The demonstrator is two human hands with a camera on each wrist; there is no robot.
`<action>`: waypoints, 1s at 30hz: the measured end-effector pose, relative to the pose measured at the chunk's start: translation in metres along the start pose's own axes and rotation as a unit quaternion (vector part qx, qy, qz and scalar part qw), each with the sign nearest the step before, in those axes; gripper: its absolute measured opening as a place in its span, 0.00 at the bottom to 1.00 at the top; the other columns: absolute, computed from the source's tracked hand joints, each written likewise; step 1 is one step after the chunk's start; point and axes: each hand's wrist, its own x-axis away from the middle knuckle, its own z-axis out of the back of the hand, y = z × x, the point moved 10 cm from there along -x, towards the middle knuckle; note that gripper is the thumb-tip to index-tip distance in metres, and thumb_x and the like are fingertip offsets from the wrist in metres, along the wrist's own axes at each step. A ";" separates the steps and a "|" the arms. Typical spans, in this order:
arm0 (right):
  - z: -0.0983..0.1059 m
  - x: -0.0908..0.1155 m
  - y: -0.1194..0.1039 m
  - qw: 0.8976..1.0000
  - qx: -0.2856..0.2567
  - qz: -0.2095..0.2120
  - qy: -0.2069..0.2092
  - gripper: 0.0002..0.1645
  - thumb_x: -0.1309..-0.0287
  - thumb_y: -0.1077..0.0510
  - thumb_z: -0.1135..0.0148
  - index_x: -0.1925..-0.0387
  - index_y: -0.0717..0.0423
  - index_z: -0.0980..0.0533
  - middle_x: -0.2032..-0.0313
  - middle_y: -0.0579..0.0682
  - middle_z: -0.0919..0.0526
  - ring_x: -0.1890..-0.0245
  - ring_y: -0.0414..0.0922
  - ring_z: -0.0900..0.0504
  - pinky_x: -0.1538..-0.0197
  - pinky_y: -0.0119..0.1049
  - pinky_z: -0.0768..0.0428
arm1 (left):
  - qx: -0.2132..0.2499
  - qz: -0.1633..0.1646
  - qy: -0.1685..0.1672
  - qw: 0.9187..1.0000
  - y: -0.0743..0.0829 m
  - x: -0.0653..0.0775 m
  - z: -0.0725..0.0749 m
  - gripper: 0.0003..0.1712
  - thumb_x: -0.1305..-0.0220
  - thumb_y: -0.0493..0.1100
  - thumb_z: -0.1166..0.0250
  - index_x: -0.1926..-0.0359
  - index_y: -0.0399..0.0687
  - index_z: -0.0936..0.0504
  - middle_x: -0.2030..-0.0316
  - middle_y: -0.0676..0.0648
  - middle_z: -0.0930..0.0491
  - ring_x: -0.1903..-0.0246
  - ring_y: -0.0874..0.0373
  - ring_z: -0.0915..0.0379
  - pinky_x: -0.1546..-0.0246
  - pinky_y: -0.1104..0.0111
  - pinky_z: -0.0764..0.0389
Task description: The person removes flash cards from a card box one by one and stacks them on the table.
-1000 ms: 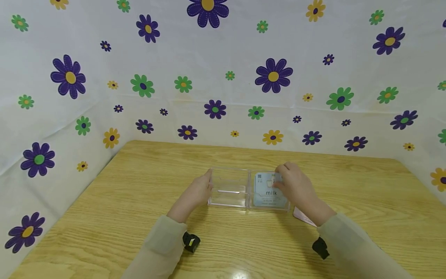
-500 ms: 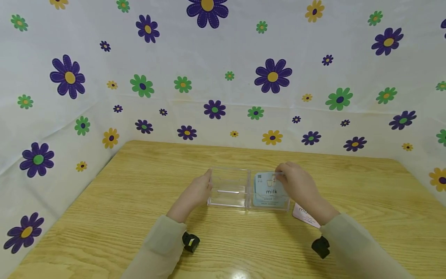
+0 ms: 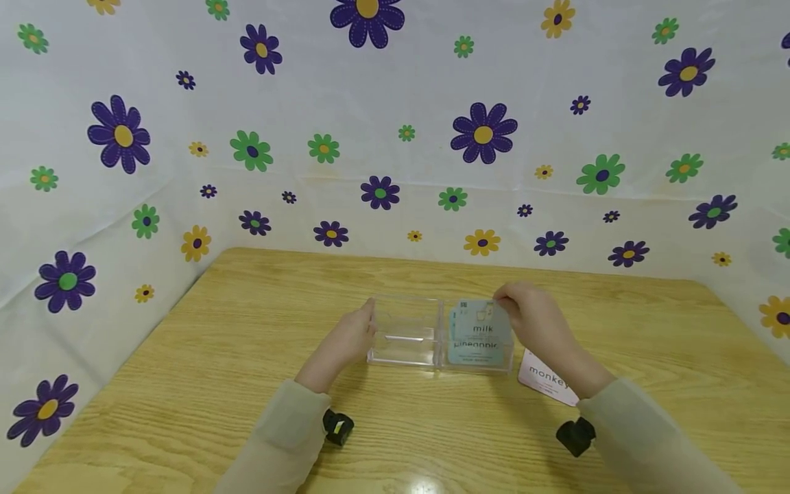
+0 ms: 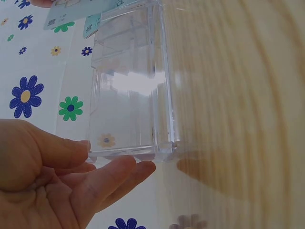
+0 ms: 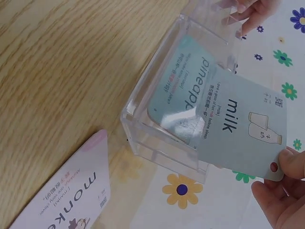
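Note:
A clear plastic card box [image 3: 406,353] with two compartments stands on the table. My left hand [image 3: 348,336] holds its left end, thumb on one side and fingers on the other in the left wrist view. In my right hand [image 3: 535,322] a pale blue "milk" flash card [image 5: 238,121] is pinched at its holed corner, its lower part overlapping the right compartment. Behind it in that compartment is a "pineapple" card [image 5: 178,90], partly hidden. The left compartment shows no cards.
A pink "monkey" card [image 3: 546,379] lies on the wooden table [image 3: 278,295] to the right of the box, partly under the right forearm. A white cloth with printed flowers [image 3: 420,165] hangs behind the table.
The right hand has raised the milk card up from the box, so the pineapple card's word now shows. More of the monkey card is uncovered. The left hand has stayed put.

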 end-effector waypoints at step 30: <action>0.050 0.028 0.051 0.998 -0.025 -0.055 0.015 0.06 0.44 0.72 0.51 0.68 0.69 0.27 0.71 0.60 0.23 0.73 0.50 0.27 0.70 0.41 0.27 | -0.002 0.008 0.000 1.000 -0.002 0.000 0.000 0.30 0.34 0.33 0.55 0.35 0.30 0.54 0.68 0.39 0.25 0.90 0.63 0.47 0.83 0.72 0.34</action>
